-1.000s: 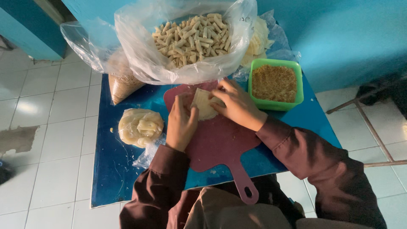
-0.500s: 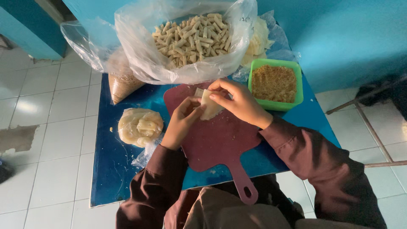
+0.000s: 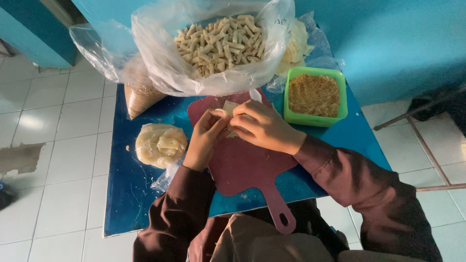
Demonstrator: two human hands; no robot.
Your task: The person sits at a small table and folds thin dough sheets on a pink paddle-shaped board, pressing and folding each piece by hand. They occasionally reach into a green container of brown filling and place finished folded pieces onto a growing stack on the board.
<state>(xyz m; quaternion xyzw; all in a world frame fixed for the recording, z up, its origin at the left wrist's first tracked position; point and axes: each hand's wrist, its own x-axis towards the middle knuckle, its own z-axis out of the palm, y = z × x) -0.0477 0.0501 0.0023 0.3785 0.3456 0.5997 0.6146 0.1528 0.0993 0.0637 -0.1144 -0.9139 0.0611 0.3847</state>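
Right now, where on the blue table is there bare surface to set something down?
Bare patches on the blue table: the near left corner below the wrapper stack, and the right edge below the green tub. The far side is crowded: the big bag of rolls, the crumb bag and both hands folding a wrapper on the board.

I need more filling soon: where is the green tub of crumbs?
In the head view, the green tub sits on the blue table's far right, beside the right hand.

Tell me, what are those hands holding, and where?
Both hands, left hand and right hand, pinch a pale pastry wrapper by its near edge, above the board.
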